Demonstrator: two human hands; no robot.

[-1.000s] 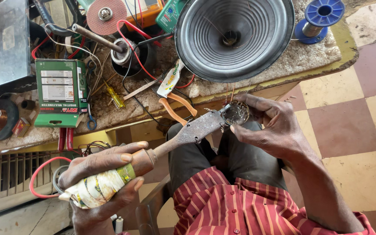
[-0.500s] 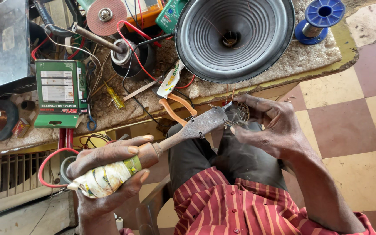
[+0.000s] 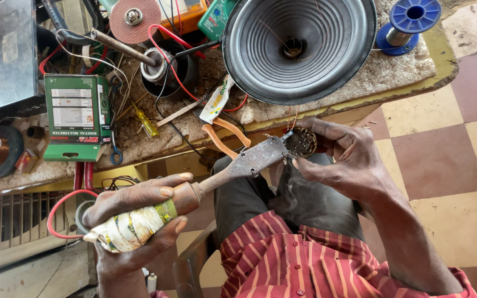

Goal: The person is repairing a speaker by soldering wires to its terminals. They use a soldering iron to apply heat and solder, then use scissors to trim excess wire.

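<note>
Left hand (image 3: 139, 221) clenched on taped soldering iron (image 3: 222, 174) handle; right hand (image 3: 343, 160) fingers pinch small round coil part (image 3: 301, 142) at iron tip. Risk: tip slips, burns fingertips.

Head view, close, straight down over workbench (image 3: 393, 72)

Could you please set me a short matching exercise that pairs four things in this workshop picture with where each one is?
Things:
1. soldering iron
2. small round part
3. speaker cone
4. blue spool

Places:
A. at the bench's far right end
B. gripped by its taped handle in the left hand
C. lying face up on the bench
D. pinched in the right hand, at the iron's tip

Pairs: 1-B, 2-D, 3-C, 4-A
</note>
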